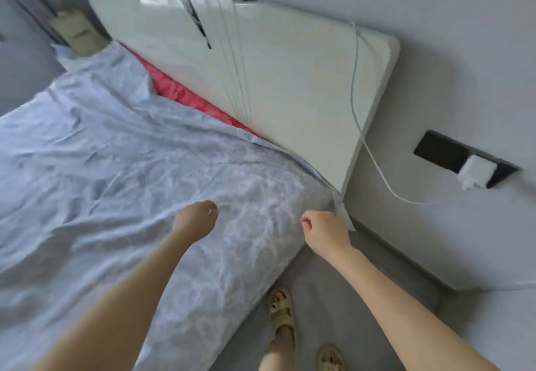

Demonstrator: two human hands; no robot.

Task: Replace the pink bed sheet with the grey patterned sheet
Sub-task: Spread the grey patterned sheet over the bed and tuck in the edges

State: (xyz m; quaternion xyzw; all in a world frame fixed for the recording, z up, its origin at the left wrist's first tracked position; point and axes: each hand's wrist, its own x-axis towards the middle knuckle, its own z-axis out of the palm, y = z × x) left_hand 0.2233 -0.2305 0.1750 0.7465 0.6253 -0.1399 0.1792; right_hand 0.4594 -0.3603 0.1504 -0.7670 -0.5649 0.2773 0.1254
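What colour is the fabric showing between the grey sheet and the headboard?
The fabric is pinkish red, clearest in the head view.

Rumpled grey patterned sheet (101,153) over most of pink sheet (179,92)

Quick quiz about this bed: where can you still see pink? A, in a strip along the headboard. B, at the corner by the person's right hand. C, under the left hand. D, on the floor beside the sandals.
A: the pink sheet shows only as a narrow strip between the grey patterned sheet and the white headboard.
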